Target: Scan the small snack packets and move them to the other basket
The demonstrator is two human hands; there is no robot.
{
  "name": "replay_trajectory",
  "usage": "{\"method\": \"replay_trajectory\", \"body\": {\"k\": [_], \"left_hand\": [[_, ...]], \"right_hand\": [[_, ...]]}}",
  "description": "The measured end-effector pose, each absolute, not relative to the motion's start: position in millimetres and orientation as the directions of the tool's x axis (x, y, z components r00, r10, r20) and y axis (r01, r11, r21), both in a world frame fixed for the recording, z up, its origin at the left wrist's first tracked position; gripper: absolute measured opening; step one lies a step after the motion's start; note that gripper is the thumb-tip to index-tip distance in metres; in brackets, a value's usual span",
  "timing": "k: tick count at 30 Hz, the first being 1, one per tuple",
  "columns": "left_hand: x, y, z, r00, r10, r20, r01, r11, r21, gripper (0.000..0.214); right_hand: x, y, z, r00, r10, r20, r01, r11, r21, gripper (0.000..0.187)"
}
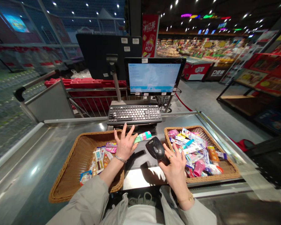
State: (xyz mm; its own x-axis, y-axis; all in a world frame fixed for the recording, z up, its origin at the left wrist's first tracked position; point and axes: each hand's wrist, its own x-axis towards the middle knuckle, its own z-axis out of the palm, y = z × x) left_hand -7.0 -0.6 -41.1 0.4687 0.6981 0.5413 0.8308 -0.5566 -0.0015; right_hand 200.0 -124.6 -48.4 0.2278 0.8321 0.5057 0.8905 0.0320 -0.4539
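Observation:
My left hand is above the right side of the left wicker basket, its other fingers spread. Between its thumb and a finger it grips a slim green and pink candy pack, which points toward the right. A black barcode scanner is in my right hand, its head turned toward the candy pack and apart from it. My right palm hides most of the scanner's handle. Beside that hand stands the right wicker basket, heaped with small wrapped sweets. Fewer packets lie in the left basket.
A keyboard sits at the back of the metal counter, below a lit monitor. Another dark screen faces away behind it. Shopping carts stand beyond the counter, and red shelves are at the right.

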Motion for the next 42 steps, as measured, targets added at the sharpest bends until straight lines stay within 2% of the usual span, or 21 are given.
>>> {"method": "replay_trajectory", "body": {"k": [31,38,42], "left_hand": [[-8.5,-3.5,-39.1,0.454,0.707,0.542,0.822,-0.567,0.052,0.035],[-7.0,-6.4,-31.7,0.457,0.701,0.548,0.82,-0.57,0.045,0.035],[-2.5,-7.6,-26.8,0.459,0.695,0.553,0.812,-0.58,0.055,0.035]], "right_hand": [[194.7,-127.8,-46.1,0.204,0.828,0.522,0.891,0.064,-0.45,0.036],[198.5,-130.0,-45.3,0.234,0.819,0.524,0.901,0.019,-0.433,0.039],[202.6,-132.7,-42.5,0.269,0.797,0.541,0.909,-0.025,-0.415,0.033]]}}
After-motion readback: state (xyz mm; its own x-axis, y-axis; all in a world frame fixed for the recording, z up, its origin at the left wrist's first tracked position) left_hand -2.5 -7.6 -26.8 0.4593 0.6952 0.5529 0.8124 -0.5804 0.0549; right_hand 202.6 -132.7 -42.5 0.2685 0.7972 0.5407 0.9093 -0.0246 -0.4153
